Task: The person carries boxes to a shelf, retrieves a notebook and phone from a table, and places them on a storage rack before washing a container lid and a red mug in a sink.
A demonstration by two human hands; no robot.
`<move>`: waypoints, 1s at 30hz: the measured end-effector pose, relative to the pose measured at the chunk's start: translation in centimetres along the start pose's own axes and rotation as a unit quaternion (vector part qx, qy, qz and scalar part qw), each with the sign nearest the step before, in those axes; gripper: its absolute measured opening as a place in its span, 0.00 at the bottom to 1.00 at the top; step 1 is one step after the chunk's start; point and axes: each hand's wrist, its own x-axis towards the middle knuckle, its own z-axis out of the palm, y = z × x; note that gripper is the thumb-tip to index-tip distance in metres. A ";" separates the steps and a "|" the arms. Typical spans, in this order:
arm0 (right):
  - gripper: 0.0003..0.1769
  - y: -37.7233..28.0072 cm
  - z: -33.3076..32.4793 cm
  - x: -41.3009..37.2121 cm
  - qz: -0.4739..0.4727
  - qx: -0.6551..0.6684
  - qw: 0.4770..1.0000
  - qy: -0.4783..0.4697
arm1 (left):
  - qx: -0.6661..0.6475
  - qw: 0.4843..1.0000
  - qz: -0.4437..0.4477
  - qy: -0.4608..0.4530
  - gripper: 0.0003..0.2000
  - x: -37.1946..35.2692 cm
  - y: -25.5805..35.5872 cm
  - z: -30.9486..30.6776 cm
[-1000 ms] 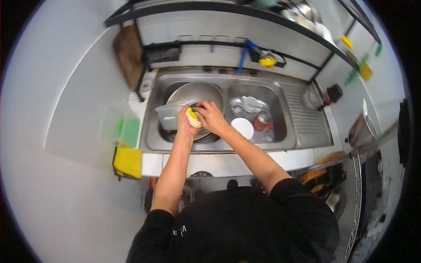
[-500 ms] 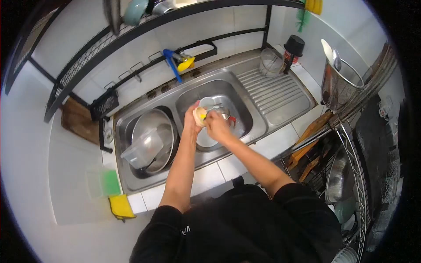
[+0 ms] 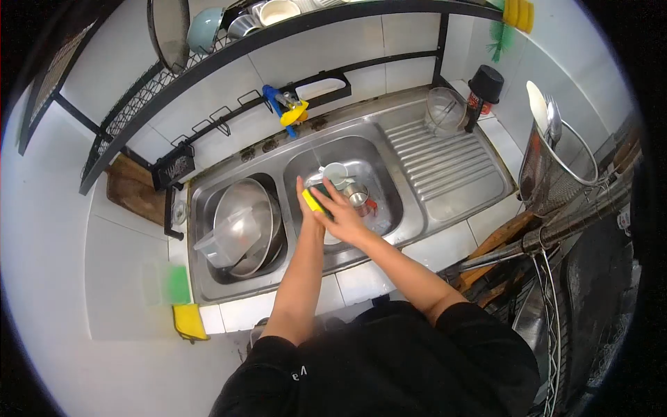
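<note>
Over the right-hand basin [image 3: 393, 201], a yellow sponge [image 3: 310, 200] with a dark green scouring side is pressed between my two hands. My left hand [image 3: 306, 208] supports it from the left, its fingers mostly hidden. From the right, my right hand [image 3: 343, 217] lies over the sponge with its fingers stretched across it. Just beyond my fingers a white cup [image 3: 336, 172] sits in the basin. A metal cup [image 3: 356, 194] and a red-handled item [image 3: 371, 207] lie to the right of my right hand. Something pale under my wrists is partly covered.
The left basin holds a large metal bowl [image 3: 229, 197] and a clear plastic container [image 3: 235, 240]. A clear container [image 3: 445, 111] stands on the ribbed drainboard [image 3: 451, 163]. Above runs a black rack [image 3: 375, 12] with dishes. A mesh utensil basket [image 3: 556, 174] hangs at right.
The cream-coloured cup that was in my left hand is out of my hands. The sponge, earlier inside it under my right hand, now lies between both hands. The view has shifted slightly.
</note>
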 end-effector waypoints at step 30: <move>0.25 -4.5 5.1 0.4 -0.039 -0.178 0.983 0.007 | 0.054 0.996 0.066 -0.011 0.18 -6.2 4.5 -2.4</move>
